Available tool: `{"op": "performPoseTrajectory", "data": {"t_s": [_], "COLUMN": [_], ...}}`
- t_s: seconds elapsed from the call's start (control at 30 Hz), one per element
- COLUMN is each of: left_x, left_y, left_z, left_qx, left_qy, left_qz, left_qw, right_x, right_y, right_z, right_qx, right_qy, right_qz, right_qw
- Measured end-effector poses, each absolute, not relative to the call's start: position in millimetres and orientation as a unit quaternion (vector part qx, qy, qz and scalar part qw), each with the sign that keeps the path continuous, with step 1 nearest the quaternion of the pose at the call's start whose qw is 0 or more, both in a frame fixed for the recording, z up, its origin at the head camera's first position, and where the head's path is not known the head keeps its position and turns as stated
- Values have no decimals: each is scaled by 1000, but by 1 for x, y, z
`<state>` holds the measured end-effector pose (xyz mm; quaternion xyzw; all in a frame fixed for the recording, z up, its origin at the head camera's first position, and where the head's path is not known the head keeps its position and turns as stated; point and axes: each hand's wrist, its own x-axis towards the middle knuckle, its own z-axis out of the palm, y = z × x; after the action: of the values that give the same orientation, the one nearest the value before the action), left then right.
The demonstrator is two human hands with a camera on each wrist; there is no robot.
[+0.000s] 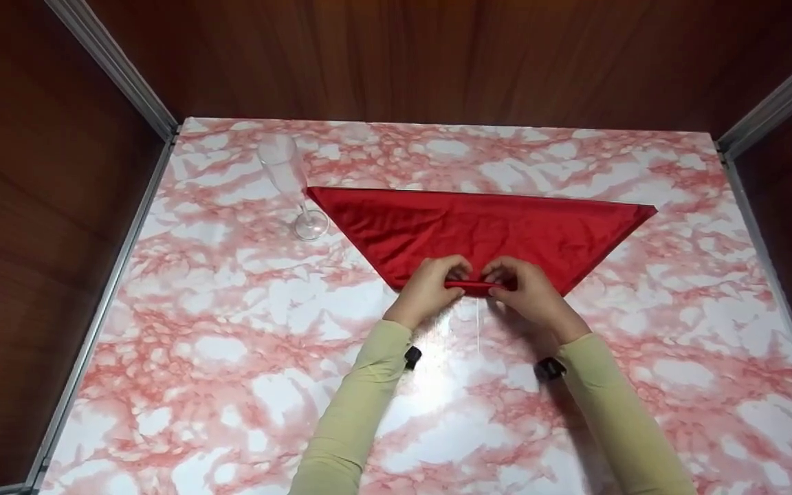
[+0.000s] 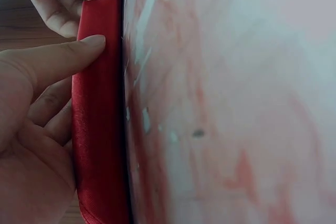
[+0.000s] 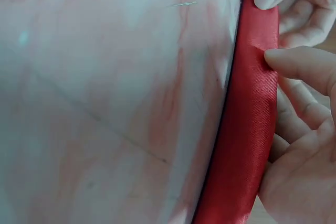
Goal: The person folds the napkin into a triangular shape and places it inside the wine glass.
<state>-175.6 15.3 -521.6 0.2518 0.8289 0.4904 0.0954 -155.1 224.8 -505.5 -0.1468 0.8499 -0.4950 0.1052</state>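
A red satiny cloth napkin [image 1: 465, 223] lies on the table, its long straight edge at the back and its shorter edge toward me. That near edge is folded into a narrow band [image 2: 100, 124]. My left hand [image 1: 434, 285] pinches the band just left of its middle, thumb in front and fingers curled behind. Close beside it, my right hand [image 1: 523, 289] pinches the same band in a mirrored way. Both thumbs press on the band's front face in the right wrist view [image 3: 252, 98]. The fingertips behind the fold are partly hidden.
A clear champagne flute [image 1: 284, 165] stands by the napkin's back left corner, its round foot on the table. The tabletop [image 1: 231, 385] has a red and white marbled pattern. Brown wood-look panels [image 1: 403, 62] in metal frames enclose it at the back and sides.
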Motion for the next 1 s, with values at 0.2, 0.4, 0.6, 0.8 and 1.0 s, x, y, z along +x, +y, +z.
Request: {"op": "performPoseTrajectory", "data": {"t_s": [0.2, 0.4, 0.6, 0.8, 1.0], "left_x": [-178, -180, -181, -182, -181], "left_y": [14, 14, 15, 16, 17], "left_z": [-522, -521, -521, -520, -518], "left_qx": [251, 250, 245, 243, 255], "left_qy": [834, 840, 848, 850, 826], "left_qz": [484, 473, 462, 463, 497], "left_qw": [89, 85, 84, 67, 68], "right_x": [-150, -140, -144, -156, -162], "right_y": [219, 207, 208, 218, 219], "right_z": [-500, -480, -485, -509, -512], "right_qx": [-168, -197, -185, -177, -184], "right_qy": [845, 833, 842, 850, 849], "right_qz": [-504, -514, -502, -486, -485], "right_qw": [60, 56, 71, 97, 98]}}
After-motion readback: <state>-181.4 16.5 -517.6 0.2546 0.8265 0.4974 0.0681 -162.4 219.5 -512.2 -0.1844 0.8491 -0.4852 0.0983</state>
